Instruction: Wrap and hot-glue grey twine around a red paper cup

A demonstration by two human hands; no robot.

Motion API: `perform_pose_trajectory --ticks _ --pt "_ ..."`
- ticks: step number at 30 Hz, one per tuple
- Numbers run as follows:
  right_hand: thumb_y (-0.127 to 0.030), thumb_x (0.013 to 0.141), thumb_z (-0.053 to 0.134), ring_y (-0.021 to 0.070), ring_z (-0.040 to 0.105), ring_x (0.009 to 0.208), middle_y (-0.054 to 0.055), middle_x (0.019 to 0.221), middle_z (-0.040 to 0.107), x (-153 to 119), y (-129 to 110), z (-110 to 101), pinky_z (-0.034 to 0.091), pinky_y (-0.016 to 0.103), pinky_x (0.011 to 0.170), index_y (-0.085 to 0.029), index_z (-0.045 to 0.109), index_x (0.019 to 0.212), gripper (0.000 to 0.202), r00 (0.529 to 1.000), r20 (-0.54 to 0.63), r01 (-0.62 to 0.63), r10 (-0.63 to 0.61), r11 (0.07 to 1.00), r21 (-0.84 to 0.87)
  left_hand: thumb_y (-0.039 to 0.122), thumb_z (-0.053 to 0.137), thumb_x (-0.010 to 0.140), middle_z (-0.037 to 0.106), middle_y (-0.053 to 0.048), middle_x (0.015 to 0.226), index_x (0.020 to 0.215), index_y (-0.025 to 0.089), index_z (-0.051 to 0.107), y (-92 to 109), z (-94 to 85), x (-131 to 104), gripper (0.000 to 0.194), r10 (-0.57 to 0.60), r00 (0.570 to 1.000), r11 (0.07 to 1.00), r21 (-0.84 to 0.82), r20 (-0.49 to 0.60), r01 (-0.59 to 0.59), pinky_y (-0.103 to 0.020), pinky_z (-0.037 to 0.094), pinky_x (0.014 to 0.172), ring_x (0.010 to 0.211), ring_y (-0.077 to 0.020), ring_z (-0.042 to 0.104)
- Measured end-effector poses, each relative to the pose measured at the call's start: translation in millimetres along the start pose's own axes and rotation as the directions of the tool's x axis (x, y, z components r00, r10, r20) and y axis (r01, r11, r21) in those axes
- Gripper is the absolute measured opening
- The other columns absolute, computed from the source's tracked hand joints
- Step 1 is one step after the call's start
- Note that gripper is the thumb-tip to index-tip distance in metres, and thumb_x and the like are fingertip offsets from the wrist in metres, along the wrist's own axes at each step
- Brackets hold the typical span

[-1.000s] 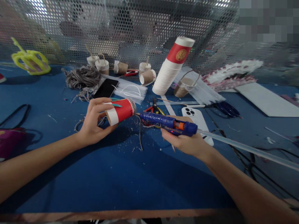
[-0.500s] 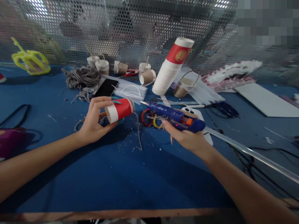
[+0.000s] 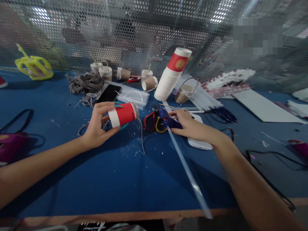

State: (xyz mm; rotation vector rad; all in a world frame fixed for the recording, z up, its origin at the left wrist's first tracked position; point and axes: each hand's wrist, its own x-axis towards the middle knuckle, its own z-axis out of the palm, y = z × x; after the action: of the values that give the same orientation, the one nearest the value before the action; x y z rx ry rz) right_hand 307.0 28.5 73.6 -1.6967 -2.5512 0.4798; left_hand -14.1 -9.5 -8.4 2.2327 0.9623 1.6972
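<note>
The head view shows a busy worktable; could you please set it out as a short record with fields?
Left hand: holds red-and-white paper cup, tipped on its side
Right hand: holds blue glue gun
Glue stick: clear, running from the gun toward the table's near edge
Grey cord: hanging from the cup's right end
Beside right hand: white phone
Behind: leaning stack of paper cups

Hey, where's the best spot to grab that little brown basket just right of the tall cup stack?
Probably the top of its handle, pinched from above on the near side. The basket stands upright, so the thin loop arches up over it. I'd avoid coming from the left, where the cup stack stands close.
</note>
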Motion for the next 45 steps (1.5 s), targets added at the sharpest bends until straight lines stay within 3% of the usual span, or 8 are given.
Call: perform_pose_trajectory --ticks 4,7,11,15,19,23,26,45 --pt "-0.026 0.076 0.058 0.0349 0.050 0.123 0.013 0.124 0.055 -15 -7 -16 0.042 0.054 0.100 -0.024 0.051 0.118 0.043 0.988 -0.128 -0.059 0.089 0.974 0.218 0.026 0.069 0.080 0.046 -0.011 0.124 0.126 0.031 0.043 2 0.5 1 0.052 0.002 1.000 1.000 0.015 0.005 -0.002 -0.031 0.063 0.075 0.117 -0.0218 0.054" --pt "-0.030 0.084 0.054 0.0256 0.054 0.121 0.009 0.124 0.059 -19 -28 -7 0.039 0.047 0.106 -0.023 0.053 0.109 0.026 0.923 -0.385 0.208 0.024 0.810 0.549 0.024 0.070 0.079 0.045 -0.011 0.125 0.128 0.030 0.042 1 0.7 1 0.056 0.037 0.999 0.999 0.000 0.019 -0.037 -0.031 0.063 0.076 0.118 -0.0218 0.052" --pt "-0.044 0.088 0.053 0.0211 0.061 0.107 0.009 0.109 0.067 -19 -64 20 0.044 0.042 0.098 -0.020 0.058 0.101 0.028 0.988 -0.132 0.154 -0.079 0.534 0.831 0.027 0.074 0.076 0.045 -0.011 0.124 0.127 0.025 0.042 -1 0.3 1 0.060 0.100 0.995 0.995 -0.013 0.013 -0.100 -0.029 0.060 0.075 0.116 -0.0220 0.053" --pt "-0.053 0.093 0.034 0.0181 0.066 0.086 0.008 0.084 0.069 -20 -85 29 0.047 0.038 0.090 -0.016 0.060 0.089 0.045 0.961 0.160 -0.064 -0.228 0.376 0.924 0.025 0.074 0.076 0.043 -0.011 0.125 0.127 0.025 0.040 -1 -0.8 -1 0.062 0.026 0.998 0.999 -0.021 0.059 -0.025 -0.031 0.059 0.078 0.117 -0.0230 0.052" --pt "-0.046 0.093 0.040 0.0094 0.048 0.042 -0.007 0.039 0.040 -15 -96 12 0.050 0.031 0.065 -0.018 0.053 0.063 0.042 0.942 0.253 -0.122 -0.221 0.474 0.872 0.022 0.073 0.077 0.039 -0.010 0.127 0.129 0.029 0.038 -5 -0.7 -2 0.063 -0.009 0.998 0.998 -0.062 0.069 0.013 -0.028 0.060 0.072 0.117 -0.0229 0.050" --pt "-0.036 0.090 0.054 0.0050 0.038 0.037 -0.007 0.040 0.042 -2 -109 -18 0.036 0.024 0.047 -0.020 0.039 0.053 0.043 0.988 -0.130 0.147 -0.085 0.783 0.604 0.025 0.071 0.079 0.039 -0.008 0.127 0.127 0.031 0.042 -9 -0.1 -1 0.056 -0.028 0.997 0.987 -0.157 0.075 0.040 -0.026 0.059 0.071 0.113 -0.0200 0.051" --pt "-0.034 0.091 0.054 0.0046 0.038 0.039 -0.006 0.042 0.042 6 -118 -38 0.029 0.025 0.045 -0.019 0.039 0.051 0.046 0.967 -0.187 0.230 -0.172 0.904 0.359 0.033 0.067 0.083 0.041 -0.008 0.125 0.126 0.029 0.044 -7 -1.3 1 0.049 -0.036 0.997 0.978 -0.201 0.064 0.048 -0.028 0.058 0.074 0.114 -0.0203 0.050" --pt "-0.025 0.093 0.053 0.0043 0.038 0.042 -0.005 0.043 0.044 21 -115 -38 0.028 0.024 0.046 -0.017 0.043 0.052 0.043 0.897 -0.194 0.438 -0.398 0.864 0.249 0.029 0.072 0.076 0.050 -0.009 0.117 0.125 0.023 0.046 7 -7.5 6 0.056 -0.161 0.942 0.959 -0.177 0.294 0.219 -0.027 0.057 0.076 0.106 -0.0206 0.056"
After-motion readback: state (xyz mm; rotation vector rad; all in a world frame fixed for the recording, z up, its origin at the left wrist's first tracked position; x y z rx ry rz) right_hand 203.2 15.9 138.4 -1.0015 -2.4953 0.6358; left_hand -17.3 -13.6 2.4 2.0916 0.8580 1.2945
